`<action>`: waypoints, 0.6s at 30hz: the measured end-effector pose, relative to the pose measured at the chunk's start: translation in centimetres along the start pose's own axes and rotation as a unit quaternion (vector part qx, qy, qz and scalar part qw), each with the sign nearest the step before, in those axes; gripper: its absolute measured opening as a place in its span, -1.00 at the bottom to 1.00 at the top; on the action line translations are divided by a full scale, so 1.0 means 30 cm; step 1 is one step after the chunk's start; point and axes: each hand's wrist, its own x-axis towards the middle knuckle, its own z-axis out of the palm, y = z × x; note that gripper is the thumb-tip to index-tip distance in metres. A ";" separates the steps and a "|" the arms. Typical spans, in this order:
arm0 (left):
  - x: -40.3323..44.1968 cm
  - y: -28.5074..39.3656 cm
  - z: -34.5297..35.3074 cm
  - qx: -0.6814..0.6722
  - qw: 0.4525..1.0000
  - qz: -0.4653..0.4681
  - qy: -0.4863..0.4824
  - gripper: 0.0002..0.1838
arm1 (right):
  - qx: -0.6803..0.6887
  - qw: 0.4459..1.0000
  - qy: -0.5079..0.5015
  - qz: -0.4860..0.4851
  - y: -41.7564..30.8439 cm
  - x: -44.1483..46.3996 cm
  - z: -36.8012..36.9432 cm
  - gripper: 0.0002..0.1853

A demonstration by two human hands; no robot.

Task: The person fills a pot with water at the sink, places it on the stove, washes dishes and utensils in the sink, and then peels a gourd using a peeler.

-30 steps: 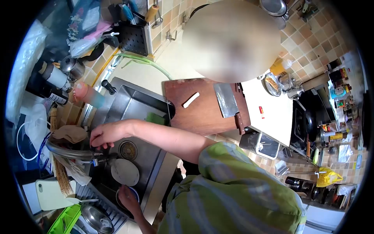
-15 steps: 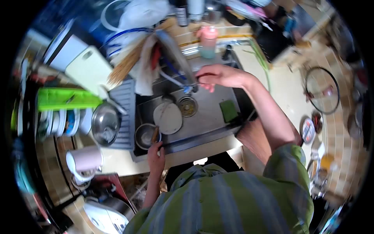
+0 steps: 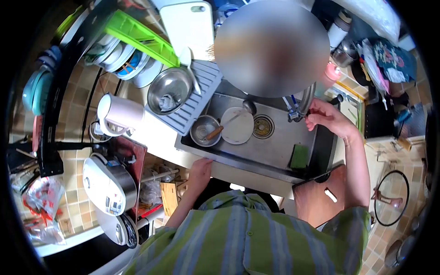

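My right hand (image 3: 329, 118) is beside the faucet (image 3: 306, 100) over the sink (image 3: 279, 149), its fingers curled; whether they grip part of the faucet I cannot make out. My left hand (image 3: 200, 174) is at the counter's front edge, fingers folded in, with nothing visible in it. In the sink's left part stands a small metal bowl (image 3: 200, 133). A ladle (image 3: 249, 107) with a wooden handle lies across the bowl and a white plate (image 3: 236, 133). The drain strainer (image 3: 263, 126) is right of the plate, and a green sponge (image 3: 299, 156) lies near the front right corner.
A grey drainboard (image 3: 206, 82) at the left carries a metal basin (image 3: 169, 87) and a white spoon (image 3: 188, 66). Further left are a lilac pitcher (image 3: 121, 114), stacked dishes and a rice cooker (image 3: 107, 183). A blurred oval hides the area behind the sink.
My left hand has let go of the ladle's handle and drawn back to the counter edge. My right hand stays by the faucet, its fingers more curled. The view has turned and shifted.
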 end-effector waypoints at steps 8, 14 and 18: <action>-0.040 0.038 0.011 -0.006 1.000 -0.021 0.016 -0.78 | -0.287 0.931 0.194 -0.114 0.000 -0.002 0.104 -0.80; 0.028 -0.010 -0.019 0.016 0.998 -0.043 0.046 -0.74 | -0.512 0.780 0.281 -0.224 0.017 -0.010 0.160 -0.78; 0.183 -0.154 0.019 0.083 0.992 -0.070 0.061 -0.71 | -0.366 0.850 0.362 -0.111 0.101 -0.028 0.219 -0.61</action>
